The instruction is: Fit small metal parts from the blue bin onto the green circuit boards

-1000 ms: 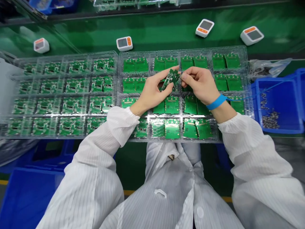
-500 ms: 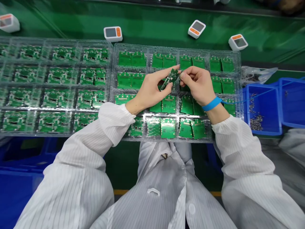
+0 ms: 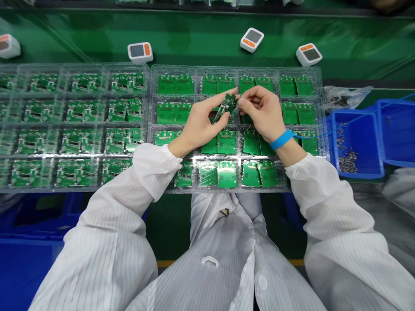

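My left hand (image 3: pixel 203 123) grips a green circuit board (image 3: pixel 226 107) by its edges, tilted, with its component side showing. Close against the board's right end is my right hand (image 3: pixel 261 109), its thumb and forefinger pinched together. Whatever sits in that pinch is too small to make out. A blue wrist strap (image 3: pixel 281 139) circles my right wrist, and its cord runs off to the right. Both hands are above a clear plastic tray (image 3: pixel 238 159) whose compartments hold green boards, mostly in pairs.
Left of it lies another clear tray (image 3: pixel 100 123) full of boards. White devices with screens, such as this device (image 3: pixel 252 40), stand along the back. At right, a blue bin (image 3: pixel 361 142) holds small metal parts (image 3: pixel 348 162), beside a second blue bin (image 3: pixel 397 134) and a plastic bag (image 3: pixel 346 97).
The view has shifted slightly, so the trays and devices appear moved a little. Both hands keep the same hold, the board in my left and the pinch at its end in my right.
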Motion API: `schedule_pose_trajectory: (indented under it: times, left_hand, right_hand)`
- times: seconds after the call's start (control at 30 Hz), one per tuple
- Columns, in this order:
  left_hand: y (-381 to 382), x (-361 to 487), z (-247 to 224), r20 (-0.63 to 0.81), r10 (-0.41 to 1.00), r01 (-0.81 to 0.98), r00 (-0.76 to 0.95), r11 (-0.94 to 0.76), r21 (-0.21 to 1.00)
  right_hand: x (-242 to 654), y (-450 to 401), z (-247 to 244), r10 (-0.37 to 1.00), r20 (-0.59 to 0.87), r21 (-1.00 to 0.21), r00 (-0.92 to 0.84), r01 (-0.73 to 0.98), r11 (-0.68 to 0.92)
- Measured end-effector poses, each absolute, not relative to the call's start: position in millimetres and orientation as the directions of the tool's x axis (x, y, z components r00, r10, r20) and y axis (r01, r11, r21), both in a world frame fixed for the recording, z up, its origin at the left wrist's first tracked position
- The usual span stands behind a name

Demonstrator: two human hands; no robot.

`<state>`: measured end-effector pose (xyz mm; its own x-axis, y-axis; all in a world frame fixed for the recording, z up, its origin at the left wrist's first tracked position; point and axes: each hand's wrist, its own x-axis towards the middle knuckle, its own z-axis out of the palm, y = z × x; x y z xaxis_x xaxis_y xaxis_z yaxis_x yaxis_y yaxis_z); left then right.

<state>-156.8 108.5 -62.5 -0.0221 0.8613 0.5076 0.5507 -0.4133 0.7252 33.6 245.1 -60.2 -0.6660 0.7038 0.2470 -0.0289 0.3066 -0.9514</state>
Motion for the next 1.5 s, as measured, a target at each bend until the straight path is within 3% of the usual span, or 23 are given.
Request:
schedule_pose_trajectory:
  times: [0.37,0.5,0.67,0.77,0.83,0.93,1.1,1.17,1.3,1.5]
  left_hand:
    - [120,-163,-69,0.551,0.830,0.618,-0.090,-0.387,0.684]
    - [110,-163,-48,0.558,0.823,0.636,-0.104,-0.376,0.674]
    - [43,-146,1,0.403,0.909,0.644,-0.108,-0.245,0.725]
    - [-1,-133,6,0.256,0.956,0.630,-0.145,-0.110,0.769]
    - [-20,-127,0,0.232,0.962,0.641,-0.145,-0.087,0.763]
    - [-34,-124,-10,0.204,0.975,0.732,-0.084,-0.078,0.677]
    - [-36,-123,-3,0.237,0.933,0.928,0.271,-0.318,0.193]
    - [-36,-123,1,0.225,0.893,0.905,0.389,-0.416,0.090]
    - [-35,-123,2,0.208,0.827,0.840,0.522,-0.541,0.044]
    - [-35,-125,3,0.157,0.839,0.822,0.522,-0.543,0.172]
  right_hand:
    - [27,247,-64,0.678,0.263,-0.942,-0.687,-0.031,0.334]
    - [24,244,-61,0.691,0.287,-0.941,-0.664,-0.060,0.333]
    - [21,243,-61,0.706,0.289,-0.948,-0.647,-0.089,0.306]
    - [19,242,-61,0.691,0.276,-0.952,-0.668,-0.091,0.293]
    - [18,241,-62,0.680,0.278,-0.953,-0.678,-0.104,0.286]
    - [18,241,-63,0.677,0.275,-0.953,-0.682,-0.103,0.284]
    - [19,240,-62,0.669,0.278,-0.946,-0.690,-0.076,0.315]
    - [19,238,-60,0.665,0.278,-0.944,-0.693,-0.068,0.324]
    - [19,237,-59,0.664,0.284,-0.937,-0.692,-0.052,0.347]
    - [21,237,-57,0.662,0.277,-0.933,-0.697,-0.028,0.360]
